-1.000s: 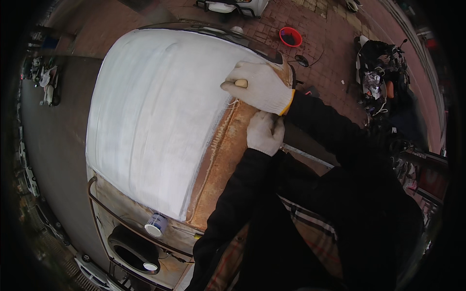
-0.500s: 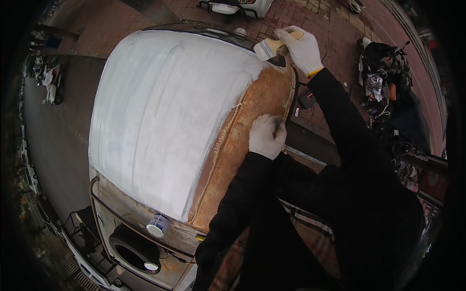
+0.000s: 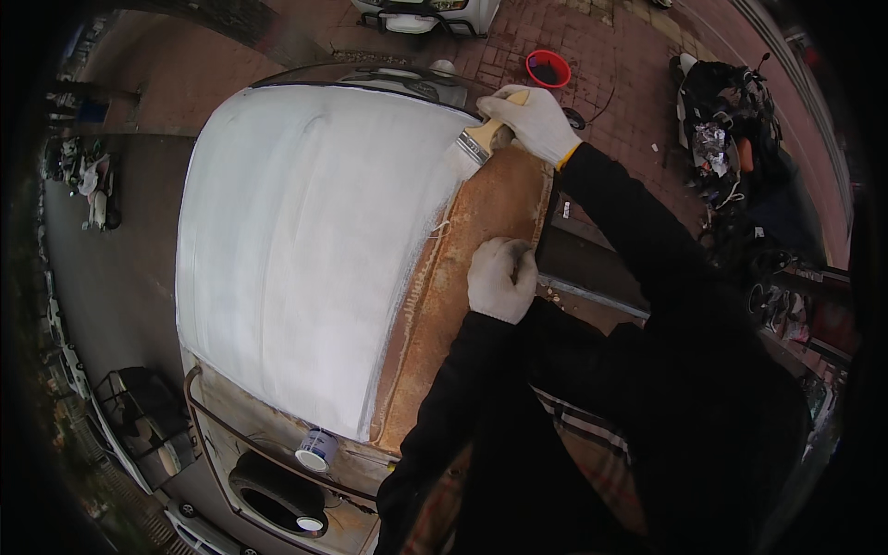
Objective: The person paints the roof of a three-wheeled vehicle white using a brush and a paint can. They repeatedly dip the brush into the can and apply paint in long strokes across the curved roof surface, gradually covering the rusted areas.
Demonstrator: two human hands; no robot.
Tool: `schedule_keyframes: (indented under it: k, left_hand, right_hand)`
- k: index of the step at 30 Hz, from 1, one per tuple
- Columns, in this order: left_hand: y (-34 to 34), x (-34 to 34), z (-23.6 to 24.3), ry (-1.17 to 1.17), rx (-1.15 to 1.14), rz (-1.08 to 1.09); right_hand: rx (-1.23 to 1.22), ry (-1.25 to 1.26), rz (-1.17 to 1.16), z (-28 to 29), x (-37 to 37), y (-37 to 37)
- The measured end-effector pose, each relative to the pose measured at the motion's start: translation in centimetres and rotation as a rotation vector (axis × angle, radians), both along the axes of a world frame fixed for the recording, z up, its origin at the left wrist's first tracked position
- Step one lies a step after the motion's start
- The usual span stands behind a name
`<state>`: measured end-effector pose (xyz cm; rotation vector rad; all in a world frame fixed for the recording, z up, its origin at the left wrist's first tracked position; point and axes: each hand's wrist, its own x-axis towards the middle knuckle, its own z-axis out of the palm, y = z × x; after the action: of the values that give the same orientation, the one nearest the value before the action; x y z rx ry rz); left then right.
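A vehicle roof spreads before me, mostly covered in white paint, with a bare rusty strip along its right side. My right hand, in a white knit glove, grips the wooden handle of a flat paintbrush. Its pale bristles touch the roof at the far end, where white meets rust. My left hand, gloved alike, rests on the rusty strip near the roof's edge with its fingers curled in. Whatever lies inside that hand, if anything, is hidden.
Behind the roof, a paint can stands by a brown metal rail, near a tyre in the cargo bed. A red bucket sits on the brick paving. Parked motorbikes stand to the right, and a white vehicle ahead.
My right hand has brought the paintbrush left and nearer, turning its bristles down onto the paint boundary. The left hand stays on the rusty strip. The view has shifted, revealing the red bucket.
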<state>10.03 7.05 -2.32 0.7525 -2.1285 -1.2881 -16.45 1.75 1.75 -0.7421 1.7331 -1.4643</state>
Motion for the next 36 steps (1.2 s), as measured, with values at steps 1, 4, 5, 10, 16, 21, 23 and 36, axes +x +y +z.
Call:
schedule_keyframes:
  k: [1,4,5,10,16,21,23,36]
  left_hand:
    - [0.0,0.0,0.1,0.011,-0.002,0.001]
    - [-0.1,0.0,0.8,-0.014,-0.016,0.009]
    - [-0.1,-0.3,1.1,-0.007,-0.003,0.019]
    - [-1.0,-2.2,2.1,0.035,0.117,0.097]
    - [-2.3,-4.2,0.6,0.004,-0.191,-0.004]
    - [-2.2,-4.0,0.2,-0.096,-0.17,-0.009]
    - [-2.2,-4.1,0.2,-0.077,-0.166,-0.005]
    - [-2.5,-4.3,1.0,-0.046,-0.087,0.001]
  right_hand:
    - [0.057,0.069,-0.035,-0.2,-0.2,0.0]
    - [0.03,0.141,-0.265,-0.6,-2.1,-0.9]
    - [-0.05,0.121,-0.211,-0.6,-2.8,-1.4]
    - [-0.263,-0.088,-0.232,0.0,-4.6,-4.6]
    - [-0.285,-0.234,-0.049,-1.5,-3.9,-10.6]
    - [-0.071,0.086,0.009,-5.5,-3.6,-12.5]
    - [0.047,0.234,0.06,-6.9,-4.0,-10.3]
    - [-0.247,-0.269,-0.136,-0.3,-7.7,-5.0]
